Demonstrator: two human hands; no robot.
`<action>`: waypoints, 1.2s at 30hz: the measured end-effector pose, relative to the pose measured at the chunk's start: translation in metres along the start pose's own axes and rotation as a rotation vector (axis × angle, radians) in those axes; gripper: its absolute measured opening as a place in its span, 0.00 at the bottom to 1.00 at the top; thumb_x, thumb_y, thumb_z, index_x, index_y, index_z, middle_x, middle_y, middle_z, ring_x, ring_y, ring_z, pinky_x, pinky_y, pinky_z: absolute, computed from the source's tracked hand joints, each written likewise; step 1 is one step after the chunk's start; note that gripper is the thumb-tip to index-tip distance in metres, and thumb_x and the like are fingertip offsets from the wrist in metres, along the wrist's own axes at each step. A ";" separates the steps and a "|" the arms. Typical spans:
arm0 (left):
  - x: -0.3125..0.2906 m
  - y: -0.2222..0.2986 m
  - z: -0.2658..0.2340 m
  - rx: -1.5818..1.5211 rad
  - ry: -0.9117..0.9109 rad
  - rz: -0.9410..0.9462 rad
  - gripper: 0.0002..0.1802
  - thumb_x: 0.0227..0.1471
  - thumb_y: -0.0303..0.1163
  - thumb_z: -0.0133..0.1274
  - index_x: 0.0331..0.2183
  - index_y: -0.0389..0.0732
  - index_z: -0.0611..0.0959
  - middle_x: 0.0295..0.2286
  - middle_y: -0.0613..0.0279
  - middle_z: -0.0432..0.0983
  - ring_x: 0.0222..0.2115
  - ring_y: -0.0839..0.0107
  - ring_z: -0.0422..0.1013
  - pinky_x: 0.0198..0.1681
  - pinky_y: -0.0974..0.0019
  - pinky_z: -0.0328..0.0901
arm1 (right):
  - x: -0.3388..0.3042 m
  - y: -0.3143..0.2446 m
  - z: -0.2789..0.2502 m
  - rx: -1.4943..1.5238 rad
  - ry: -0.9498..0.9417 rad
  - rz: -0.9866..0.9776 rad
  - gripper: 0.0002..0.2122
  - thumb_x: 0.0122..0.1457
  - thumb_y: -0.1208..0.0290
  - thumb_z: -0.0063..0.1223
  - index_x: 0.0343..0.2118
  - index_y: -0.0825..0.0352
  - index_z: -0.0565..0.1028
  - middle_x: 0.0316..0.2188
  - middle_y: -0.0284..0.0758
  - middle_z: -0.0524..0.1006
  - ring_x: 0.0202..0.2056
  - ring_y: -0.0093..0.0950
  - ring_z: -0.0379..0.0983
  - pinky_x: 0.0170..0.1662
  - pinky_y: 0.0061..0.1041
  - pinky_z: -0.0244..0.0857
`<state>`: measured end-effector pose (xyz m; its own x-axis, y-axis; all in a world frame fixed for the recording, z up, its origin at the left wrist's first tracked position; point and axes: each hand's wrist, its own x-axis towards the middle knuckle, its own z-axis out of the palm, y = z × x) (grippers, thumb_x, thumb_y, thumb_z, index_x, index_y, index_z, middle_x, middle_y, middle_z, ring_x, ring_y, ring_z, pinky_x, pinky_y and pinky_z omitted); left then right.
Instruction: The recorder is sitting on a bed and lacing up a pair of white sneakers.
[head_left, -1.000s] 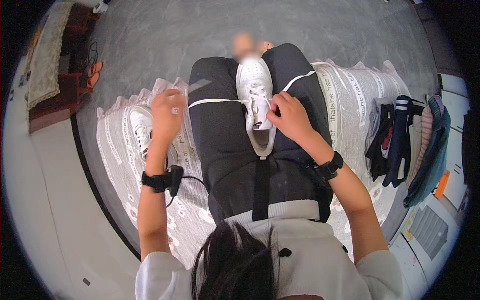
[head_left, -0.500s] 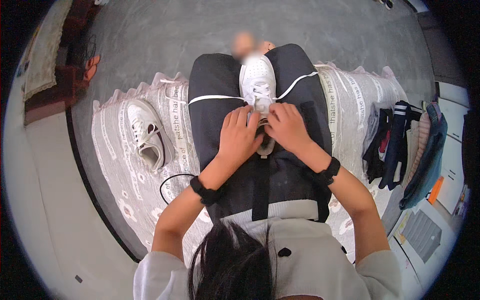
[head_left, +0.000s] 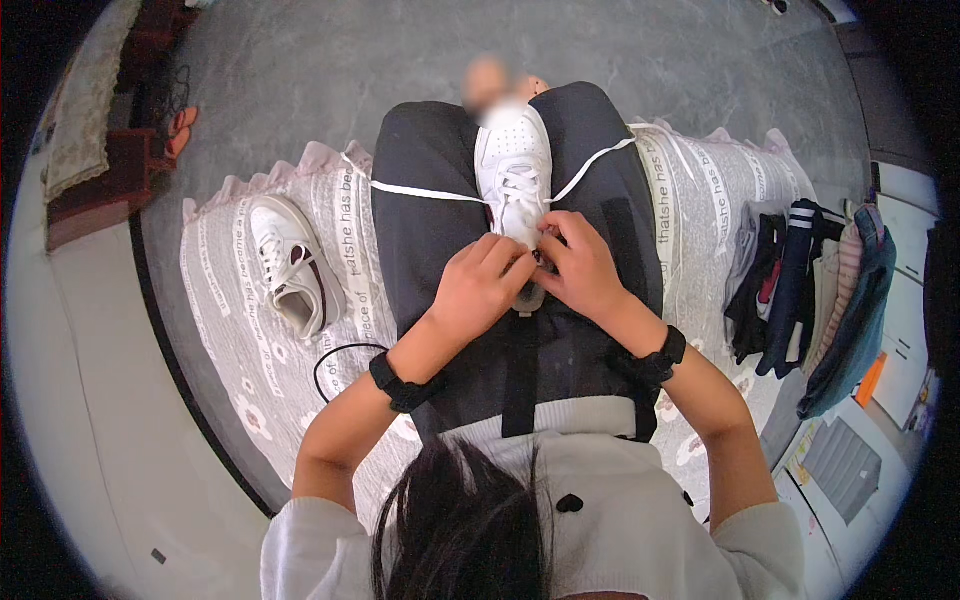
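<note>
Two hands, left hand (head_left: 484,283) and right hand (head_left: 582,262), meet over the near end of the white shoe (head_left: 513,150), fingers bent together by its tongue; I cannot tell whether they pinch it. Heel near, toe far, the shoe lies between thighs in dark trousers (head_left: 430,240), which probably steady it. Its lace (head_left: 430,191) spreads left and right, likely leaving the tongue free. Beyond, the other shoe (head_left: 300,262) rests left on the blanket (head_left: 230,270); clothes (head_left: 800,285) lie right.
</note>
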<state>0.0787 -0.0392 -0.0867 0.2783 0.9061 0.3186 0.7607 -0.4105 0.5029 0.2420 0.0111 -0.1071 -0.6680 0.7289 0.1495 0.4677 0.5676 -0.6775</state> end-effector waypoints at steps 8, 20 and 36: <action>0.010 -0.010 -0.013 -0.276 -0.072 -0.184 0.12 0.36 0.21 0.50 0.31 0.38 0.74 0.28 0.56 0.70 0.33 0.59 0.68 0.36 0.63 0.64 | 0.005 0.000 -0.001 -0.085 -0.004 -0.038 0.13 0.34 0.75 0.59 0.26 0.69 0.69 0.33 0.36 0.66 0.33 0.33 0.65 0.35 0.29 0.62; 0.023 -0.072 0.014 -0.413 -0.147 -0.539 0.10 0.44 0.32 0.53 0.25 0.35 0.77 0.21 0.56 0.73 0.23 0.67 0.70 0.29 0.67 0.63 | 0.005 0.003 0.002 -0.040 0.000 -0.017 0.11 0.37 0.74 0.55 0.26 0.68 0.69 0.33 0.37 0.65 0.33 0.35 0.64 0.36 0.31 0.62; 0.021 -0.078 -0.001 -1.250 -0.407 -1.381 0.07 0.47 0.31 0.48 0.23 0.38 0.75 0.19 0.68 0.67 0.19 0.77 0.63 0.26 0.73 0.64 | 0.001 0.000 -0.004 0.010 0.001 -0.041 0.10 0.34 0.76 0.55 0.22 0.69 0.68 0.34 0.35 0.67 0.32 0.31 0.65 0.34 0.27 0.62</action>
<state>0.0251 0.0113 -0.1187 0.1768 0.5090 -0.8424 -0.2048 0.8562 0.4744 0.2439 0.0138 -0.1037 -0.6858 0.7057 0.1782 0.4343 0.5932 -0.6779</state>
